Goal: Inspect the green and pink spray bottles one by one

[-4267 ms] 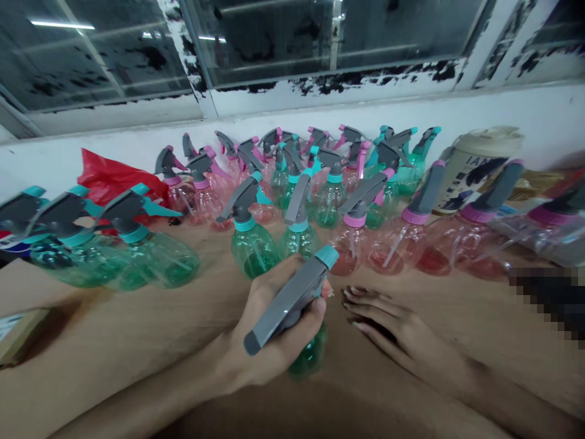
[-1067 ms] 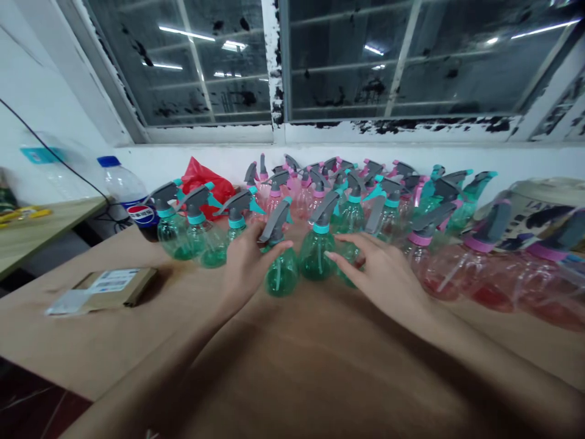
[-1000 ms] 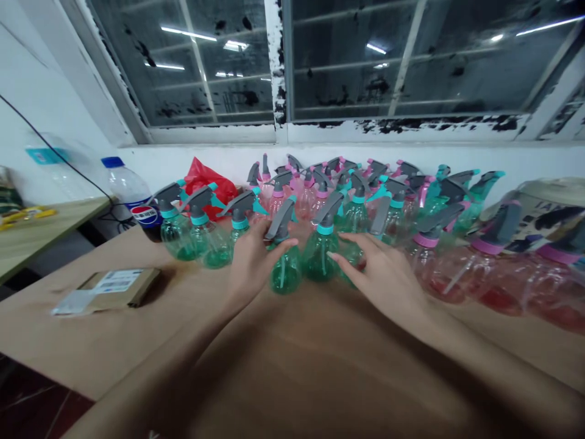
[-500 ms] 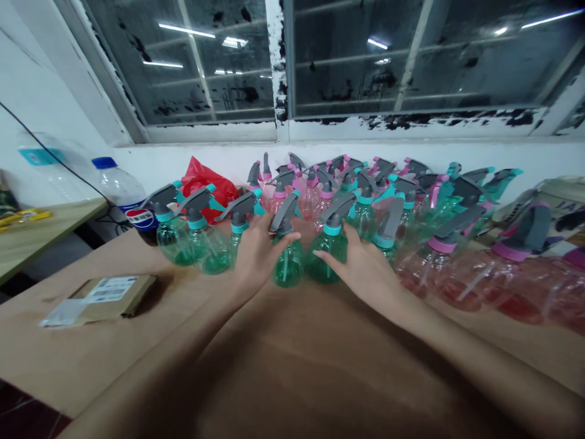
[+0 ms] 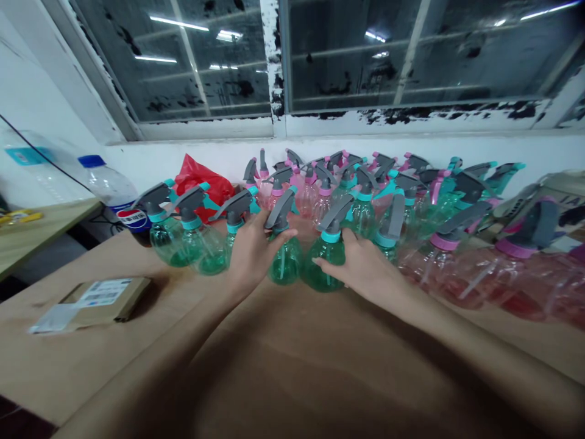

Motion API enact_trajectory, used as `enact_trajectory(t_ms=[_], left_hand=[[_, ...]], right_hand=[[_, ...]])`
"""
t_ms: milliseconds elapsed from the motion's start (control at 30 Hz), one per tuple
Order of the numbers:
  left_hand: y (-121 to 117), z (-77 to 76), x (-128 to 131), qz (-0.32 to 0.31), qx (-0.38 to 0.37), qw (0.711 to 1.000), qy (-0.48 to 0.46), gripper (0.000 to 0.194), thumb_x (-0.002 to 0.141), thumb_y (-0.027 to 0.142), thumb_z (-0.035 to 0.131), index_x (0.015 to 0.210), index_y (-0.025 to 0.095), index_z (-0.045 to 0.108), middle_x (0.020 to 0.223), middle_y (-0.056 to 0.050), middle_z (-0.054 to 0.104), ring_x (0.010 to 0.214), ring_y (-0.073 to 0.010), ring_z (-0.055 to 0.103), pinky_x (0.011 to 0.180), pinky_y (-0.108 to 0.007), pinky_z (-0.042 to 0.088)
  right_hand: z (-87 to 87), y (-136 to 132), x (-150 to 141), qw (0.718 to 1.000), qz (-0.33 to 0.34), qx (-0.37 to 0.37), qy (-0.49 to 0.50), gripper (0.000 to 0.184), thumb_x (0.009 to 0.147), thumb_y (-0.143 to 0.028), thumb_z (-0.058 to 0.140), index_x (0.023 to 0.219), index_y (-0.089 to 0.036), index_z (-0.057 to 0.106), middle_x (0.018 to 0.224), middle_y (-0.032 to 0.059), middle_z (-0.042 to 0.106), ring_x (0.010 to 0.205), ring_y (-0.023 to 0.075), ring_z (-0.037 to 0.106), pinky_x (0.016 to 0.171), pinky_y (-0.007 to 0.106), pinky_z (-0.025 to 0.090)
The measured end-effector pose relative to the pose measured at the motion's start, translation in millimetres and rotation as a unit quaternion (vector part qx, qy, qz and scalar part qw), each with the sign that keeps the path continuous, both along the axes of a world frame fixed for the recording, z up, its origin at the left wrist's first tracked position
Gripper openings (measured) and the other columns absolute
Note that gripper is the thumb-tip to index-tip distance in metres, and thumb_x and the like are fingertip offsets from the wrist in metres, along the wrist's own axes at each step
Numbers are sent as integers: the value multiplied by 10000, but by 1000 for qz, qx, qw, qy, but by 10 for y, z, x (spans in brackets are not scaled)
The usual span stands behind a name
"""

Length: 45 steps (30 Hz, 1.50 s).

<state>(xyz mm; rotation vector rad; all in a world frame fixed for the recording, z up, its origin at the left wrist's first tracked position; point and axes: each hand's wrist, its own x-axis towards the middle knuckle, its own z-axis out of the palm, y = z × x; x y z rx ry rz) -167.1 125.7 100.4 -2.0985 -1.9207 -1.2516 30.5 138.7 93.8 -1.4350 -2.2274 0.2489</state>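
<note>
My left hand (image 5: pixel 252 256) is wrapped round a green spray bottle (image 5: pixel 285 262) with a grey trigger and teal collar, standing upright on the brown table (image 5: pixel 292 366). My right hand (image 5: pixel 365 268) grips the neighbouring green spray bottle (image 5: pixel 323 268) from its right side. Both bottles stand at the front of a crowd of green and pink spray bottles (image 5: pixel 365 195) along the wall. Three more green bottles (image 5: pixel 192 238) stand in a row to the left.
A red plastic bag (image 5: pixel 197 178) lies behind the left bottles. A cola bottle (image 5: pixel 119 198) stands at the table's left end. A small cardboard box (image 5: pixel 98 299) lies at the front left. Pink bottles (image 5: pixel 479 274) lie on the right before a pale container (image 5: pixel 555 192).
The left hand carried its green bottle from near me to the front row and set it beside the others. The right hand moved forward and closed on the neighbouring green bottle.
</note>
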Motion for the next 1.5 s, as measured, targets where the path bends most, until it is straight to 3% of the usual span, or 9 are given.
enact_trajectory(t_ms=[233,367,600,767,900,967,1133,1233,1500], left_hand=[[-13,1,43,-4,13,1000,-19,295,772,413,628,939,177,572,862,-52,651,795,-202,657,648,-284,523],[-96,11,73,19,32,999,-12,487,749,396,656,1145,150,516,1020,-99,624,841,-209,639,762,-346,532],[-637,72,44,78,-42,996,26,465,775,406,619,1178,206,502,1157,-103,597,911,-261,648,795,-427,539],[-1096,13,133,-84,-130,988,-24,523,706,469,671,1157,270,495,1219,-97,579,1082,-298,581,864,-461,522],[-1247,-7,389,-188,-190,964,-10,920,609,485,749,1359,392,223,1432,-73,366,1268,-322,400,988,-525,414],[-1242,30,588,-229,-228,946,-18,962,619,499,740,1378,399,157,1442,-58,351,1271,-303,399,1029,-506,375],[-1158,131,1109,-267,-140,952,-54,579,728,402,677,1215,323,375,1151,-37,585,982,-225,603,838,-371,511],[-1127,141,1341,-256,-129,956,-62,384,757,324,638,1084,252,450,935,-17,629,783,-184,613,754,-334,513],[-975,96,1667,-323,-122,928,-144,267,745,132,478,998,218,495,808,9,554,684,-146,535,685,-286,467]], right_hand=[[-94,-248,100,998,56,12,15,556,736,-519,514,1095,-97,468,810,124,608,690,280,615,516,359,441],[-149,-431,153,998,65,11,17,508,731,-521,498,1018,-103,474,823,133,603,679,294,623,485,356,426],[-188,-667,309,995,93,15,14,514,727,-553,513,996,-116,481,803,120,611,672,299,640,491,361,447],[-218,-833,424,984,146,-14,100,500,703,-482,579,1066,-159,458,973,118,619,851,288,642,661,387,514],[-289,-986,515,970,166,-46,174,546,620,-438,658,1062,-184,464,1049,109,608,941,270,621,743,370,520],[-326,-1064,580,968,170,-54,178,600,598,-452,677,1094,-195,458,1088,104,595,950,267,617,751,376,522],[-372,-1181,800,974,152,-61,155,687,583,-543,665,1128,-174,463,1057,114,587,887,277,619,735,430,520],[-378,-1188,924,982,129,-42,133,668,592,-578,645,1088,-152,505,1004,134,589,881,298,608,720,453,515],[-388,-1089,1123,989,140,42,34,743,607,-707,573,1069,-125,564,1027,164,595,805,299,627,590,423,525]])
